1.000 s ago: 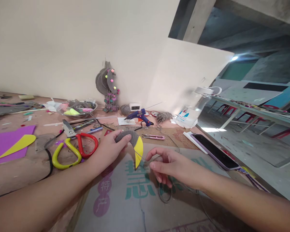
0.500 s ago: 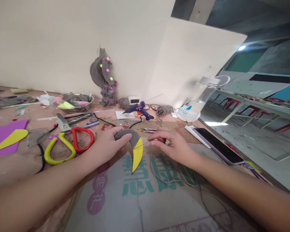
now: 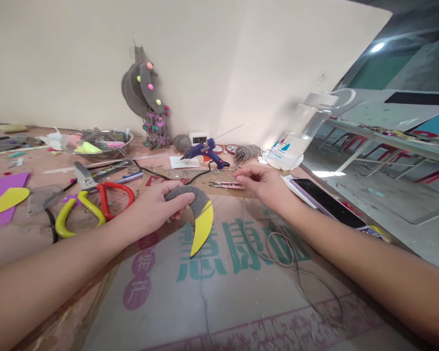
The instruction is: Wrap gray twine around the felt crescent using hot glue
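Note:
A yellow foam crescent (image 3: 203,226) hangs point down from my left hand (image 3: 164,204), its upper part wrapped in grey yarn. My left thumb and fingers pinch the wrapped part. Away to the right, my right hand (image 3: 261,183) pinches the grey yarn (image 3: 219,195), which runs from the crescent to the fingertips. Loose yarn falls below the right hand and lies in loops on the printed plastic sheet (image 3: 161,297). Small pink-handled snips (image 3: 229,185) lie just left of the right fingers.
Scissors with red and yellow handles (image 3: 82,207) lie left, near purple foam (image 3: 2,219). Behind stand a blue glue gun (image 3: 207,153), a yarn bundle (image 3: 247,153) and a clear bottle (image 3: 300,131). A phone (image 3: 327,202) lies right. A pompom ornament (image 3: 142,92) hangs on the wall.
My right hand has moved up and away from the crescent, drawing the yarn out longer. The left hand still holds the crescent. The view has shifted slightly.

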`<control>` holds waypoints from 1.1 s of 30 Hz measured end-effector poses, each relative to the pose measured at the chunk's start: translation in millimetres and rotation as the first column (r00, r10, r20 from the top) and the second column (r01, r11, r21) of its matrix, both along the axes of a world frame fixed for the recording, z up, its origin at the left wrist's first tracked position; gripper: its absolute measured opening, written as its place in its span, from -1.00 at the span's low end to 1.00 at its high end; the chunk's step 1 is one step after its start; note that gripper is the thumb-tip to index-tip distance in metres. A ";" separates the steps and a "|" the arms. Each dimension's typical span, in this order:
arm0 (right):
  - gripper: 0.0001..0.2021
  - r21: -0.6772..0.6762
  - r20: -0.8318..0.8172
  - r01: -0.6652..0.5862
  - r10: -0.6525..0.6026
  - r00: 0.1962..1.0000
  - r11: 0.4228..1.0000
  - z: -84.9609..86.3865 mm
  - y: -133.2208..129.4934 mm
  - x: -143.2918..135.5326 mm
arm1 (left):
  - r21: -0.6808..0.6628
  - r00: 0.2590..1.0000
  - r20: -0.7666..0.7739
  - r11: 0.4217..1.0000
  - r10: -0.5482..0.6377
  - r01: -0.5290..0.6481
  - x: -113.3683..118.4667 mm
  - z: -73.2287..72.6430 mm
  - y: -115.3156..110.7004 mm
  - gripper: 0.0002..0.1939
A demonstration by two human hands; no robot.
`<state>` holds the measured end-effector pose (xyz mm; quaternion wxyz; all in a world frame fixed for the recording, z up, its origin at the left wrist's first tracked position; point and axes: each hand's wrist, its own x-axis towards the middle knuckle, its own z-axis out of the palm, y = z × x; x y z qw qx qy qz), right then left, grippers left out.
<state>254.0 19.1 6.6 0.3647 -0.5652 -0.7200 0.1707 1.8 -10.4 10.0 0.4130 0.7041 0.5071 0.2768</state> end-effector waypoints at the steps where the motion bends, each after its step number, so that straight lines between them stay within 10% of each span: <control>1: -0.80 0.018 0.050 0.010 -0.011 0.999 1.000 2.7 2.9 4.6 | -0.006 1.000 0.006 1.000 -0.002 0.002 0.2 -0.2 0.2 -0.70; 7: -0.58 0.155 0.259 -0.089 0.046 0.965 0.984 26.5 0.0 13.3 | -0.023 0.999 0.037 1.000 -0.007 0.007 1.8 -1.0 2.1 -0.72; 12: -0.64 -0.142 -0.220 -0.303 0.269 0.938 0.942 45.3 -36.8 -17.5 | -0.012 1.000 0.007 1.000 -0.008 0.008 1.4 -0.8 1.4 -0.70; 22: -0.45 -0.491 -0.525 -0.501 0.217 0.823 0.713 6.6 -45.8 -41.1 | -0.011 0.998 0.050 1.000 -0.025 0.026 1.1 -1.1 1.7 -0.72; 27: -0.85 -0.384 -0.305 -0.398 0.293 0.906 0.833 8.5 -38.4 -35.7 | -0.025 0.999 0.031 0.999 -0.022 0.022 0.9 -2.0 2.8 -0.71; 33: -0.84 -0.309 -0.207 -0.324 0.270 0.940 0.894 2.0 -37.0 -37.5 | -0.017 0.984 0.093 0.988 -0.149 0.152 -1.4 -5.0 3.7 -0.70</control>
